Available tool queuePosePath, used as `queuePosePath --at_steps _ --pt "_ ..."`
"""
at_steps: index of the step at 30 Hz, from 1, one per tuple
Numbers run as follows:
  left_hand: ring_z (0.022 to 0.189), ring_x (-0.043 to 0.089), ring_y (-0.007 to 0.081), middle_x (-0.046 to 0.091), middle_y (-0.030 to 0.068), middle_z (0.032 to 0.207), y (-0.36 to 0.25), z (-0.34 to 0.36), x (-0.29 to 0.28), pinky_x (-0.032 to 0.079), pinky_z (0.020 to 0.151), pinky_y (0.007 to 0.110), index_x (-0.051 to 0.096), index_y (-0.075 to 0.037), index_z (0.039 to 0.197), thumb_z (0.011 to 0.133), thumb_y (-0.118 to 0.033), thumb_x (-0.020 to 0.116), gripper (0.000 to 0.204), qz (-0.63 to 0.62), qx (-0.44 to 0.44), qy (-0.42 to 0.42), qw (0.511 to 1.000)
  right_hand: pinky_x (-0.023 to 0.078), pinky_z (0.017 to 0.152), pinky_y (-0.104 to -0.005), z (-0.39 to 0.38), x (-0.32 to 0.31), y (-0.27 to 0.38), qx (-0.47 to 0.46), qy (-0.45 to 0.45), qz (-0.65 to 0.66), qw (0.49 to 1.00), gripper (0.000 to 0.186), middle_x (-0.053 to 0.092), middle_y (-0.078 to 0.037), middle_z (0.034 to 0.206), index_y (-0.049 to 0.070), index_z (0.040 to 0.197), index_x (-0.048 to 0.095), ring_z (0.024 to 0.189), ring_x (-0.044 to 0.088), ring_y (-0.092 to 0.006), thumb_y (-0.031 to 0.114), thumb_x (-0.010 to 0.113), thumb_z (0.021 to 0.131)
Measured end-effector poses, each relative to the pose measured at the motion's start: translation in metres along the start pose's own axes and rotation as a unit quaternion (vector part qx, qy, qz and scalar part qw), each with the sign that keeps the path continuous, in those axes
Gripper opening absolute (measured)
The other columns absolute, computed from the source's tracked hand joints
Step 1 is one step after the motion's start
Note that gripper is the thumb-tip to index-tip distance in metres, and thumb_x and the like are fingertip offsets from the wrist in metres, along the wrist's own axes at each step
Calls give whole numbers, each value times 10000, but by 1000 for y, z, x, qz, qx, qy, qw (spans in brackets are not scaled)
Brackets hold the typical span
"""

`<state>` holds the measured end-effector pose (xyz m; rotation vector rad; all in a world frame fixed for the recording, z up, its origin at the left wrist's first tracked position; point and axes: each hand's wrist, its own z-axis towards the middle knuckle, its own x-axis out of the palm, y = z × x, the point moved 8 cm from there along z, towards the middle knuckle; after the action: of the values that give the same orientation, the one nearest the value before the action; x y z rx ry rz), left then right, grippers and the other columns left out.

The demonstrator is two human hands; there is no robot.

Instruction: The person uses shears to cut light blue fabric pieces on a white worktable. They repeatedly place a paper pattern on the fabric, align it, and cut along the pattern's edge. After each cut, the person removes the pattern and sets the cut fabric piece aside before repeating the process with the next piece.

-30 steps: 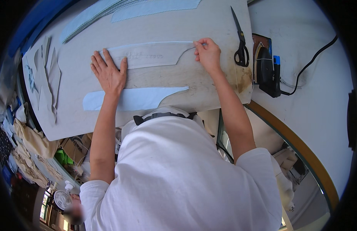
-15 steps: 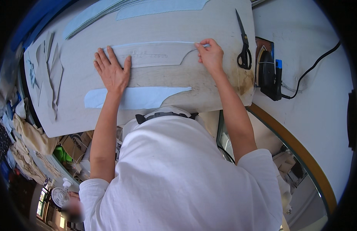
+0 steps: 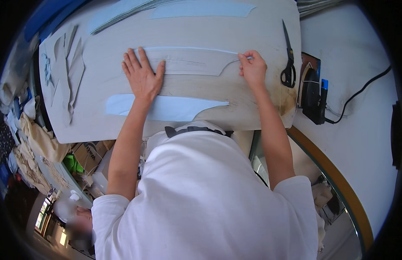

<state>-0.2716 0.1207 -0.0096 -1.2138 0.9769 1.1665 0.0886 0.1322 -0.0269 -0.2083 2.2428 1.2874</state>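
Observation:
On the board, a thin grey pattern template lies over a light blue fabric piece, whose edge shows as a narrow strip along the far side. My left hand presses flat on the template's left end, fingers spread. At the narrow right tip, my right hand pinches with thumb and fingers on the fabric's end; the fingertips partly hide it. Nearer to me is another light blue fabric piece, curved at its right end, partly under my left forearm.
Black-handled scissors lie at the board's right, beside an iron with a black cord. Stacked blue pieces and one blue piece are at the far edge. Grey strips lie left. A blurred person is lower left.
The whole view has shifted, so the board and hands appear farther right. My left hand stays flat on the template and my right hand stays pinched at its tip.

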Motion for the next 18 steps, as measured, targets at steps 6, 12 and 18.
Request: queuePosePath --at_steps 6,12,18 --pt "1482 173 438 251 299 1567 1 0 0 75 1208 534 345 0 1508 933 -580 513 834 1 -4 1 1000 495 429 -285 0 2 0 -5 -2 0 1000 173 651 -69 629 31 917 632 462 595 -119 171 728 886" --pt "1480 172 447 242 303 1570 3 -1 1 75 1208 533 345 2 1507 932 -583 515 838 -11 -4 0 1000 502 450 -297 -4 -5 1 -8 -47 34 998 164 651 -63 642 38 952 648 487 596 -121 177 716 899" --pt "1471 195 454 251 307 1564 3 0 -1 98 1204 544 349 2 1504 921 -594 521 851 -17 -7 -8 1000 505 576 -332 -65 25 67 -310 -56 -132 940 98 658 -44 751 81 920 680 646 647 -183 157 714 868"
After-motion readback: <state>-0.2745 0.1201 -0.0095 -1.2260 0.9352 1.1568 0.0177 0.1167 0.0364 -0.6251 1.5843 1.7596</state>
